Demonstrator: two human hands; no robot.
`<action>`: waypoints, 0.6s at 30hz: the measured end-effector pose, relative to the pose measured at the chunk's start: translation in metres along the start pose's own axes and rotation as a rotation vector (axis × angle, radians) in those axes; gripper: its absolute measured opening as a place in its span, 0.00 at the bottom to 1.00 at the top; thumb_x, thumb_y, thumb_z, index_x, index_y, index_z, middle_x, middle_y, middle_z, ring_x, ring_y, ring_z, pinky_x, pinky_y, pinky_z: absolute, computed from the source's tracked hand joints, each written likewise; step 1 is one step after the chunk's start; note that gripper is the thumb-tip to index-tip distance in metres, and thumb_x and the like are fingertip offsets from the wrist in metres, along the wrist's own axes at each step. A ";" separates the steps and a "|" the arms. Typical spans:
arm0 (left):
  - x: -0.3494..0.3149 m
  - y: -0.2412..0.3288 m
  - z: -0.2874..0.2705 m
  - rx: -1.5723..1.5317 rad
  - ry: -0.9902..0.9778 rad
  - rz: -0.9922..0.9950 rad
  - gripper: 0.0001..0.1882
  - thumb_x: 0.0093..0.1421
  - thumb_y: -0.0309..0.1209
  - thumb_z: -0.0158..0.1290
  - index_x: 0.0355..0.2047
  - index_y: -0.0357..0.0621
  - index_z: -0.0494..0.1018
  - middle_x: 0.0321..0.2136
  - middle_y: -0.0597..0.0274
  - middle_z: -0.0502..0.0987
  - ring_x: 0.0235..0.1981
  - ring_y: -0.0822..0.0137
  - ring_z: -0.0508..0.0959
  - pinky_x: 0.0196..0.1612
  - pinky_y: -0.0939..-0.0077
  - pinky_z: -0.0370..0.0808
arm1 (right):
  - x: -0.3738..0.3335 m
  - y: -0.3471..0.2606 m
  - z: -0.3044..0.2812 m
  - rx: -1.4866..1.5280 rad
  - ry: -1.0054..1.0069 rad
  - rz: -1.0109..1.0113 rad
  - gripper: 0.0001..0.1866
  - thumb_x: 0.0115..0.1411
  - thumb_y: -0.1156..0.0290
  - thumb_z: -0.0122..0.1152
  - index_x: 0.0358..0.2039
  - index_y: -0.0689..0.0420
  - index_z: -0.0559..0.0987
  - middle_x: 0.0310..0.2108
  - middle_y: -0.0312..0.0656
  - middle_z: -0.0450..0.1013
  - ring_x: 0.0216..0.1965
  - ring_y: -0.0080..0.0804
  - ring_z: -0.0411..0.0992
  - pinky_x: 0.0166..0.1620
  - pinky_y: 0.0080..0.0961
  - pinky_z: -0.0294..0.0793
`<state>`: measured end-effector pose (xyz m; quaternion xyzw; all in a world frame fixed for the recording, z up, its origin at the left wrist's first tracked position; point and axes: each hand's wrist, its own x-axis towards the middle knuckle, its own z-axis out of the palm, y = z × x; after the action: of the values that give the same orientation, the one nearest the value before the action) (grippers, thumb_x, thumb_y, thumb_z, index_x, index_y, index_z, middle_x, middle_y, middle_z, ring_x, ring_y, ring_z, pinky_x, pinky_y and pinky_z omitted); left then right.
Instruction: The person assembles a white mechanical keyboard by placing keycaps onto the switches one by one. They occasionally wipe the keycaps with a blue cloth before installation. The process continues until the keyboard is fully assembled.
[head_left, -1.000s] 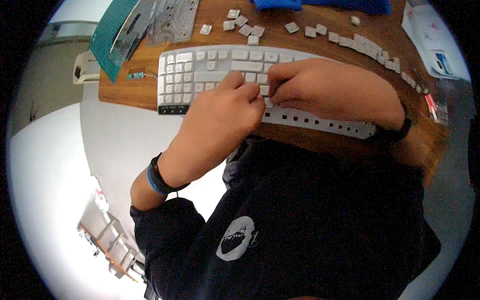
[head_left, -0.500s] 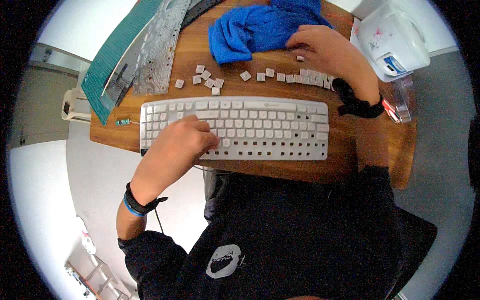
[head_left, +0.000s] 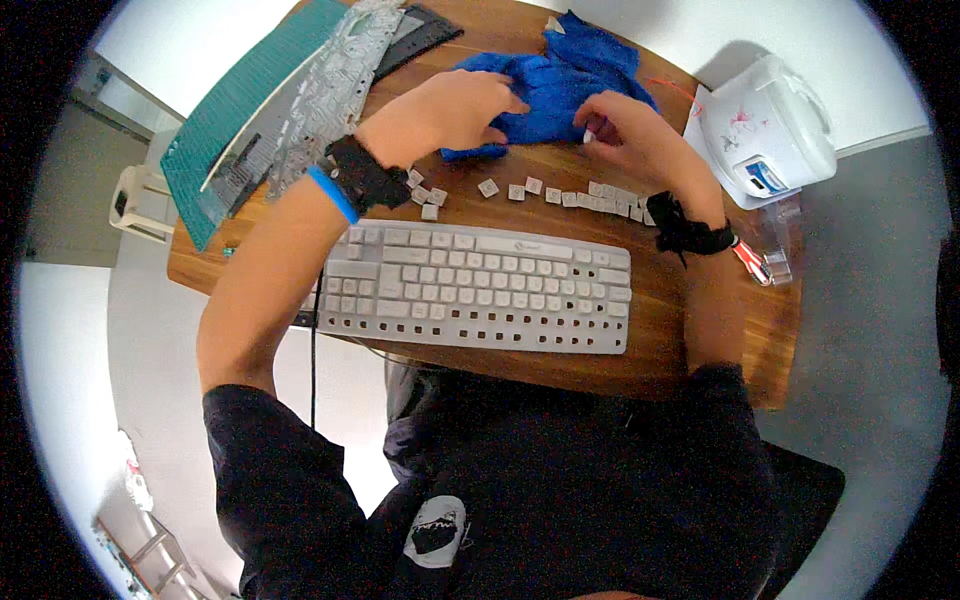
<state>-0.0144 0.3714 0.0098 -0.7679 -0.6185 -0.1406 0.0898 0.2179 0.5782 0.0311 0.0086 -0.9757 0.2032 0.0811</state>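
Note:
A white keyboard lies on the wooden table in front of me, with bare key positions along its near rows and at its right. Behind it, loose white keycaps form a row at the right, with several more scattered toward the left. My right hand pinches a white keycap between thumb and fingers at the near edge of a crumpled blue cloth. Over the cloth's left part reaches my left hand, its thumb and fingers apart. I cannot tell whether it touches the fabric.
A green mat and a clear printed circuit sheet lie at the back left, beside a dark panel. At the right are a white flower-printed appliance and a red-handled tool. A white stool stands left of the table.
My left hand has left the keyboard and moved up and right to the cloth. The right hand has shifted slightly nearer and now visibly pinches a keycap.

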 end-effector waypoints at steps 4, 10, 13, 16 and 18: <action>0.003 0.003 0.000 0.021 -0.277 -0.116 0.25 0.62 0.36 0.67 0.61 0.55 0.82 0.46 0.48 0.85 0.48 0.44 0.85 0.52 0.48 0.82 | 0.003 -0.007 -0.001 0.004 0.067 -0.042 0.14 0.59 0.76 0.72 0.45 0.57 0.81 0.40 0.48 0.77 0.41 0.45 0.79 0.47 0.39 0.82; 0.002 0.002 0.001 0.040 -0.264 -0.092 0.22 0.67 0.35 0.63 0.61 0.57 0.82 0.45 0.48 0.85 0.45 0.43 0.85 0.50 0.46 0.82 | 0.005 -0.010 -0.009 -0.064 0.042 -0.138 0.14 0.60 0.81 0.71 0.46 0.58 0.82 0.42 0.39 0.75 0.39 0.31 0.79 0.45 0.29 0.81; 0.007 0.003 -0.004 0.080 -0.303 -0.092 0.17 0.66 0.35 0.64 0.55 0.47 0.83 0.46 0.49 0.86 0.47 0.47 0.87 0.49 0.52 0.84 | 0.004 -0.013 -0.012 -0.044 0.016 -0.092 0.14 0.60 0.81 0.72 0.46 0.58 0.82 0.42 0.38 0.76 0.39 0.31 0.79 0.45 0.28 0.81; 0.007 0.015 -0.024 0.056 -0.233 -0.049 0.12 0.65 0.35 0.65 0.45 0.44 0.88 0.35 0.50 0.86 0.39 0.50 0.87 0.42 0.56 0.84 | 0.002 -0.012 -0.013 -0.040 0.008 -0.073 0.13 0.61 0.81 0.71 0.46 0.58 0.83 0.42 0.38 0.76 0.40 0.30 0.80 0.45 0.27 0.81; 0.010 0.018 -0.030 0.044 -0.292 -0.076 0.13 0.66 0.35 0.64 0.47 0.45 0.88 0.33 0.50 0.86 0.37 0.49 0.86 0.42 0.56 0.83 | 0.002 -0.013 -0.013 -0.032 0.009 -0.065 0.12 0.62 0.80 0.71 0.46 0.58 0.84 0.41 0.38 0.77 0.40 0.30 0.80 0.45 0.28 0.81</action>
<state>0.0018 0.3676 0.0416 -0.7541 -0.6564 -0.0169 0.0104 0.2190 0.5715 0.0482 0.0383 -0.9777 0.1850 0.0921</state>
